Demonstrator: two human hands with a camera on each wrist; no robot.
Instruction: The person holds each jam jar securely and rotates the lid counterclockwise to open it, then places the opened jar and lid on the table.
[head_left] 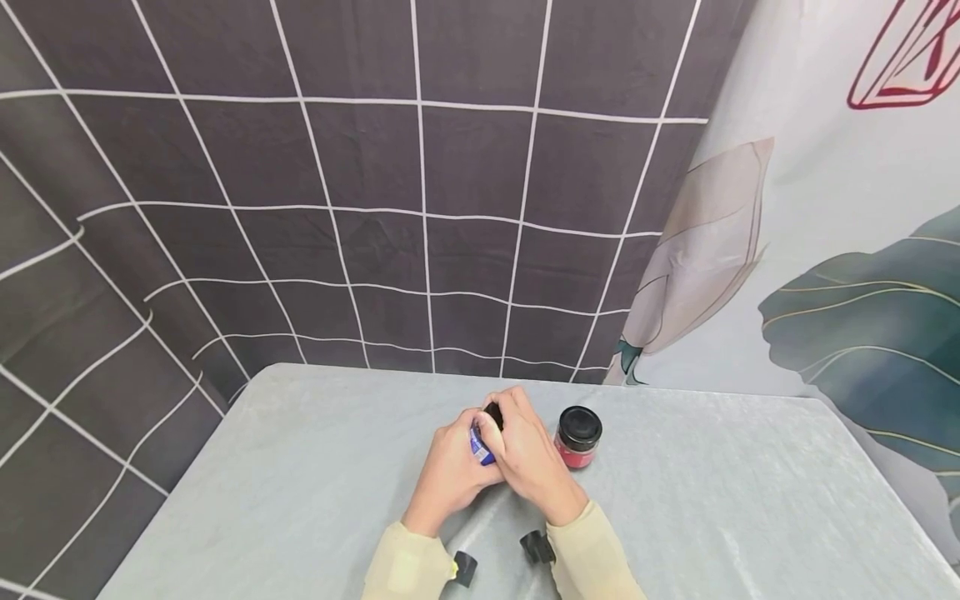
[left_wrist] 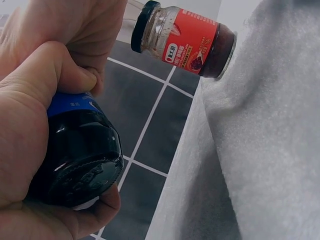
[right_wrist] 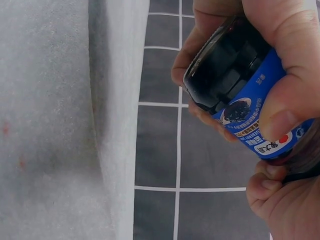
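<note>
Both hands meet around one small glass jar with a blue label [head_left: 482, 448] and dark contents, raised over the table. My left hand [head_left: 450, 467] grips the jar's body, its thumb pressed across the label in the right wrist view. Over the black lid [head_left: 492, 413], my right hand [head_left: 531, 454] has its fingers curled round the top. The jar tilts, and its dark glass base [left_wrist: 90, 177] faces the left wrist camera. Most of the lid is hidden by the right hand. Just right of the hands stands a second jar with a red label [head_left: 575, 456] and black lid, upright and untouched.
A pale grey cloth covers the table [head_left: 712, 483]. Behind it hangs a dark curtain with a white grid [head_left: 360, 158], and a white leaf-patterned curtain [head_left: 720, 333] is at the right. Black wrist cameras sit at both cuffs.
</note>
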